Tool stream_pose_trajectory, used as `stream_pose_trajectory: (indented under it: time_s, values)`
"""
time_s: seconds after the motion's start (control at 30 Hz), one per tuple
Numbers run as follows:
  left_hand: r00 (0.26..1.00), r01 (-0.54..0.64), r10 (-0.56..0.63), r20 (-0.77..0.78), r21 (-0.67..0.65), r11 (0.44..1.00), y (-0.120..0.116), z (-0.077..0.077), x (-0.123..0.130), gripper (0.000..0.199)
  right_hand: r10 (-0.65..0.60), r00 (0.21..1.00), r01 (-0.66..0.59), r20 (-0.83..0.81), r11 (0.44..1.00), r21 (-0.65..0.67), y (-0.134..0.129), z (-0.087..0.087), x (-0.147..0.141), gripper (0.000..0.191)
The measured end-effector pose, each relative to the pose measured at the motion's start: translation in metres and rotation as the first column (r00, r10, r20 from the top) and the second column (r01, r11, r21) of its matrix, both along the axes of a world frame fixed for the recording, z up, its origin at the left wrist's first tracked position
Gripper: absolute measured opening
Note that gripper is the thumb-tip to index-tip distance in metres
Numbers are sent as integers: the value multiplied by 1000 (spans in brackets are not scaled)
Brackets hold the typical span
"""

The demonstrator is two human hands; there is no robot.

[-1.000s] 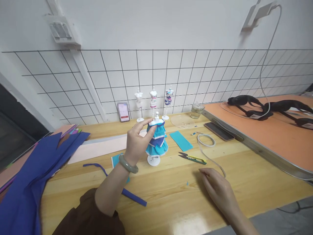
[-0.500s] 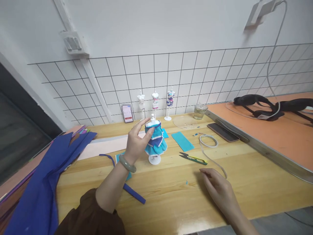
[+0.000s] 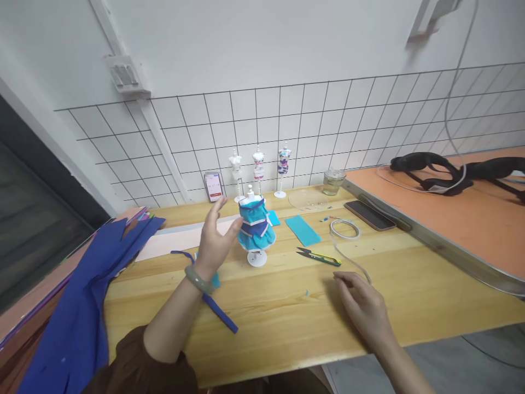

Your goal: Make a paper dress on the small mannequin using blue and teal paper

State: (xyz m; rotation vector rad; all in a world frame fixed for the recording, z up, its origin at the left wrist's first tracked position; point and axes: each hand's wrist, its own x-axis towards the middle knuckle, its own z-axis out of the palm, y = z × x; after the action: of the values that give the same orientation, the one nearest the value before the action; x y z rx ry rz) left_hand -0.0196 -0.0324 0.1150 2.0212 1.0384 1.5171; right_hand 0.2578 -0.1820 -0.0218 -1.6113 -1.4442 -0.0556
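Note:
A small dress form (image 3: pixel 256 224) in a turquoise and blue ruffled dress stands upright on its round white base. Just left of it is my left hand (image 3: pixel 214 241), thumb and fingers spread, holding nothing; the thumb tip is close to the dress, and I cannot tell whether it touches. My right hand (image 3: pixel 363 303) rests on the wooden table (image 3: pixel 279 334) at the right, its fingers curled together with nothing visible in them. Yellow-green thread snips (image 3: pixel 319 256) lie just beyond it. Turquoise fabric (image 3: pixel 302 230) lies behind the snips. A narrow blue strip (image 3: pixel 220 313) is beside my left wrist.
Three small dress forms (image 3: pixel 283 164) stand along the wall beside a propped phone (image 3: pixel 214 186). A tape roll (image 3: pixel 345 229), dark phone (image 3: pixel 369 214) and glass cup (image 3: pixel 333 181) are at the right. Blue fabric (image 3: pixel 77 290) covers the left side.
My left hand has moved left, away from the dress form, and its fingers are more spread. The dressed form has turned slightly. The view has shifted a little.

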Motion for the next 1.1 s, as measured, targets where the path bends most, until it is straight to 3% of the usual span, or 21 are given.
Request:
stream_pose_trajectory:
  time_s: [0.1,0.17,0.27,0.37,0.5,0.67,0.77,0.93,1.03,1.1]
  values:
    - [996,-70,69,-61,-10,998,-13,-7,-19,51,-129,991,132,-36,988,86,-10,1,9,16]
    - [971,-96,96,-217,12,995,-24,-16,-37,45,-232,971,236,-50,967,92,-19,-1,22,18]
    - [839,64,-30,-544,44,997,-46,-37,-65,37,-311,950,312,-18,949,38,-33,-6,46,20]
    - [661,216,-167,-732,-28,976,-68,-62,-85,36,-226,969,226,97,974,7,-40,-12,68,22]
    - [555,160,-175,-813,-102,982,-91,-86,-92,43,-71,923,124,378,985,-118,-35,-16,84,31]
    - [560,82,-115,-820,-83,993,-90,-92,-92,37,81,845,53,528,971,-234,-22,-10,86,31]
    - [587,48,-58,-808,-37,998,-76,-93,-102,32,57,900,36,433,979,-203,-23,-6,83,30]
    - [597,-78,148,-788,127,989,-52,-94,-121,31,68,983,-53,171,995,-88,-34,0,65,19]
    - [647,-101,210,-733,191,976,-49,-91,-114,33,97,989,-91,115,994,-51,-37,9,47,17]
    - [709,-81,187,-680,184,980,-53,-89,-99,31,94,992,-92,89,996,-18,-37,17,34,17]
